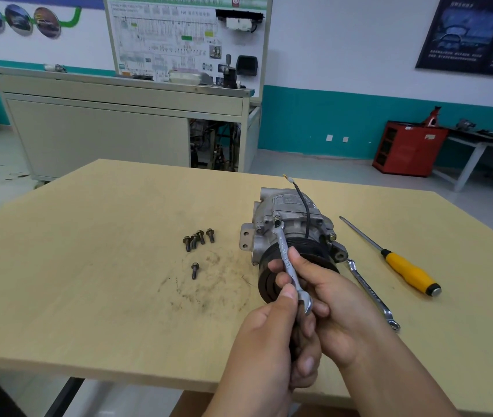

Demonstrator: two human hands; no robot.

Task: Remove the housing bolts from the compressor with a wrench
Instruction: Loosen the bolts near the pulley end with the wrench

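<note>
Yellow-handled screwdriver (395, 260) lying on wooden table (89, 266); red cabinet (407, 149) by far wall (329, 115).

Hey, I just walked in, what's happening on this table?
A person is taking bolts out of a grey metal compressor lying on a light wooden table. The left hand and right hand both grip a small silver open-ended wrench, whose far end sits on a housing bolt on top. Five dark loose bolts lie to the left. A second silver wrench and a yellow-handled screwdriver lie untouched on the right.
</note>
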